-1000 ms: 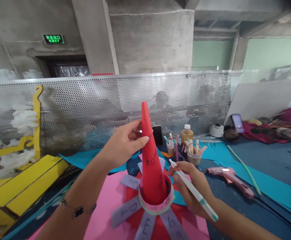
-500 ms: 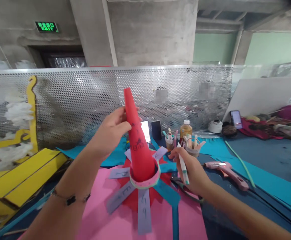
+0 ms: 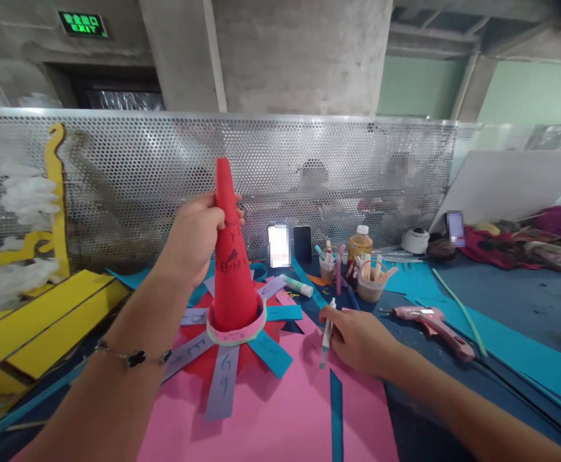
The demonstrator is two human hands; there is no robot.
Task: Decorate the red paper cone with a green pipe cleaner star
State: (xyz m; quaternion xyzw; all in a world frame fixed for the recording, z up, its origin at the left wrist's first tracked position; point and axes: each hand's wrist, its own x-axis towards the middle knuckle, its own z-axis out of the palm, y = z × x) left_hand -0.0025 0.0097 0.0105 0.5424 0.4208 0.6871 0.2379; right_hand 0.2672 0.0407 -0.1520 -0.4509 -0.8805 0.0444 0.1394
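Observation:
My left hand [image 3: 196, 234] is wrapped round the upper part of a tall red paper cone [image 3: 235, 282] with black writing on it. The cone stands in a pink and green ring [image 3: 235, 335]. Lavender strips [image 3: 223, 382] and blue strips [image 3: 273, 354] with writing fan out from that ring over a red base [image 3: 194, 364]. My right hand [image 3: 357, 337] pinches a white marker pen [image 3: 327, 335], its teal end pointing down above a pink sheet [image 3: 280, 410]. A loose blue strip [image 3: 337, 410] lies on the sheet below this hand.
To the right lies a pink glue gun [image 3: 434, 327]. Behind are a glue stick [image 3: 300, 285], two cups of markers [image 3: 371, 289], a bottle [image 3: 360, 247] and two phones [image 3: 302, 245]. Yellow cardboard [image 3: 54, 321] stands at left. A perforated metal screen [image 3: 165, 179] closes the back.
My left hand and the cone with its ring and strips have moved left. My right hand has shifted left and a little lower with the marker pen. The glue stick has come into sight.

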